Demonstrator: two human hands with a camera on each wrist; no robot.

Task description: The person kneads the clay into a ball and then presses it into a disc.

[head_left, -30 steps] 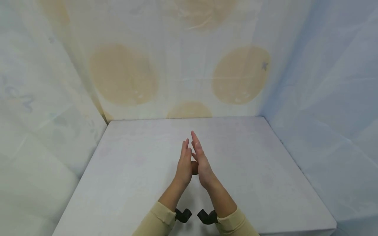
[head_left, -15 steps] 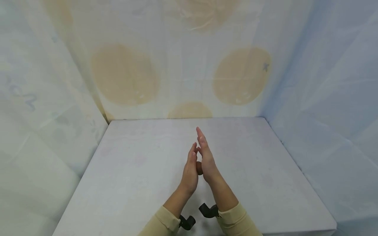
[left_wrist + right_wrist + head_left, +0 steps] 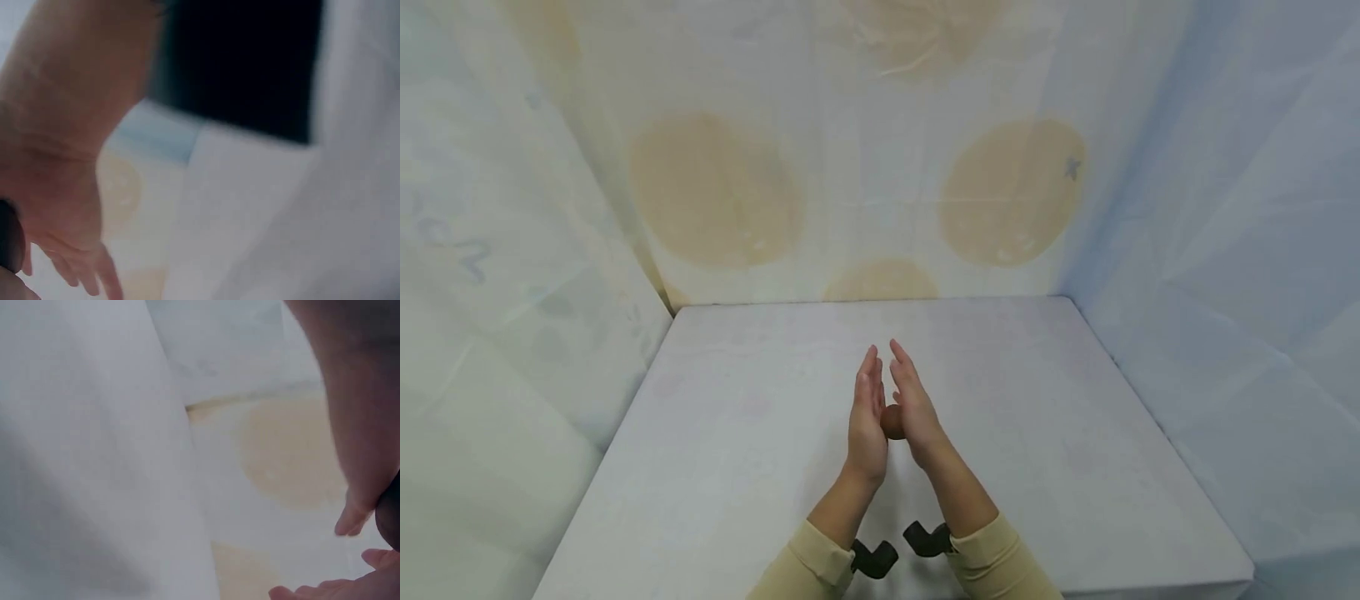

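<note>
My left hand (image 3: 865,417) and right hand (image 3: 914,408) stand palm to palm above the white table (image 3: 737,433), fingers straight and pointing away from me. A small brown ball (image 3: 892,422) is pressed between the two palms, and only a sliver of it shows. In the left wrist view my left hand (image 3: 56,156) fills the left side, with a dark shape at the lower left edge. In the right wrist view my right hand (image 3: 356,425) is at the right, the dark ball (image 3: 390,515) sits against it, and the fingertips (image 3: 331,589) of my other hand show below.
Pale sheets with large beige circles (image 3: 715,192) hang as walls on the left, back and right of the table. Black camera mounts (image 3: 874,557) sit at both wrists, below beige sleeves (image 3: 1000,567). The table's front edge (image 3: 1150,583) runs along the bottom.
My right hand slid forward past the left, then drew back. Both sets of fingertips are now nearly level, and the ball stays between the palms.
</note>
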